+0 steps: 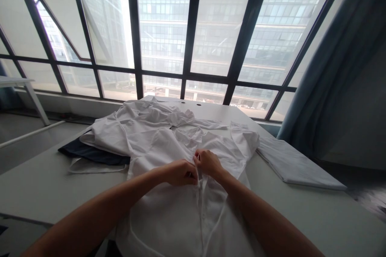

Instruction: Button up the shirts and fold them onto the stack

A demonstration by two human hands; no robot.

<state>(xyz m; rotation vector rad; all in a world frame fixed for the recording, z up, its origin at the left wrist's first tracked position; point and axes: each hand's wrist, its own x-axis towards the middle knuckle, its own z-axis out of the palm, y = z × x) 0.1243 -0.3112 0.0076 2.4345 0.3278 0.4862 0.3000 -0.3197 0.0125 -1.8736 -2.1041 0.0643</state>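
Note:
A white shirt [169, 217] lies spread on the table with its button front running toward me, and its near end reaches the bottom of the view. My left hand [182, 172] is closed on the shirt's front edge, about midway along the placket. Just beyond it and slightly to the right, my right hand [206, 160] pinches the same front edge. The two hands are close together. Bunched fingers hide the exact bit of cloth, or any button, between them. Farther up, the collar area [189, 134] lies crumpled.
More white garments [135, 116] lie heaped at the back left, over a dark navy cloth [93, 152]. A folded white garment [295, 164] rests on the right of the white table [304, 209]. Windows [163, 28] stand behind; a blue-grey curtain [319, 88] hangs at the right.

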